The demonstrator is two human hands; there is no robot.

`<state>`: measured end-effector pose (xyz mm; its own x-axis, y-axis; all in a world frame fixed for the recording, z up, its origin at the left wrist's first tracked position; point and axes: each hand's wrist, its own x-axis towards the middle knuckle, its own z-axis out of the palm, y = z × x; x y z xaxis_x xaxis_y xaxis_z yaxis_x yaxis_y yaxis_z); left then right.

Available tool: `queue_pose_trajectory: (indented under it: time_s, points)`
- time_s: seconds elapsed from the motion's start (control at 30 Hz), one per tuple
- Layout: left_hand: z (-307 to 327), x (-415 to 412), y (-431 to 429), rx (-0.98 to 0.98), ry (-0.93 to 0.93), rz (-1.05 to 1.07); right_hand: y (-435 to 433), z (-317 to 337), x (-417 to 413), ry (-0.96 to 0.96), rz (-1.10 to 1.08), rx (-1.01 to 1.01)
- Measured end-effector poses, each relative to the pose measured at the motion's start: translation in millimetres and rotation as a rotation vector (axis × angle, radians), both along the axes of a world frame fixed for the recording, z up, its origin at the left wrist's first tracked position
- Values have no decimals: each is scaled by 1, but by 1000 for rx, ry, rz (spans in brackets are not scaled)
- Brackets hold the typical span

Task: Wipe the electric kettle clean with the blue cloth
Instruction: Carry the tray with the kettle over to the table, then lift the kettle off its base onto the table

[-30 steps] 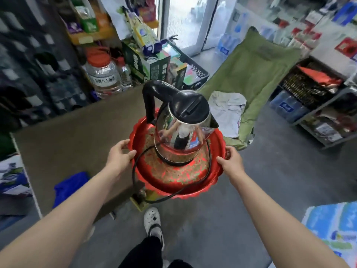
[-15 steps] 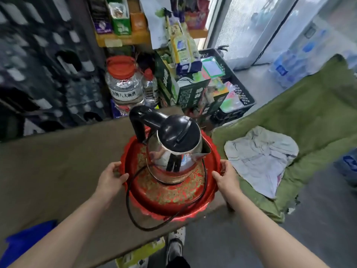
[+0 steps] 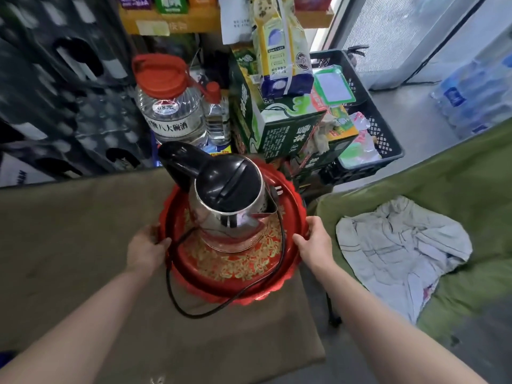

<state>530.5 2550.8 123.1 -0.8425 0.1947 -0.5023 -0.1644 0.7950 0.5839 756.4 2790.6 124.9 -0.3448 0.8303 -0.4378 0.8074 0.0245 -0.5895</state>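
Note:
A steel electric kettle (image 3: 230, 217) with a black lid and handle stands upright on a round red tray (image 3: 235, 275) with a gold pattern. Its black cord (image 3: 177, 297) loops over the tray's front edge. My left hand (image 3: 145, 249) grips the tray's left rim and my right hand (image 3: 314, 243) grips its right rim. The tray lies on the brown-covered table (image 3: 69, 245). Only a sliver of the blue cloth (image 3: 4, 357) shows at the far left edge.
Behind the table stand a large clear jug with a red cap (image 3: 169, 106), a smaller bottle (image 3: 217, 117), green cartons (image 3: 279, 128) and a black crate (image 3: 368, 128). To the right, a green cot (image 3: 457, 189) holds a pale crumpled cloth (image 3: 399, 250).
The tray with the kettle has been carried over the table and now lies on it, farther in. The blue cloth has slid almost out of view at left.

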Motion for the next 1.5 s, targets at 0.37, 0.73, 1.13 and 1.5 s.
queue_pose_trajectory:
  time_s: [0.37,0.73,1.13,1.5]
  points:
    - [7,-6,-7,-121,26,-135,7,6,-2,-83,68,1]
    - [104,-46,44,428,56,-340,-52,99,-19,512,325,-290]
    - [127,-19,10,430,317,-248,-42,131,-39,688,179,-336]
    - [224,4,-58,385,439,-130,-61,244,-66,630,369,-223]
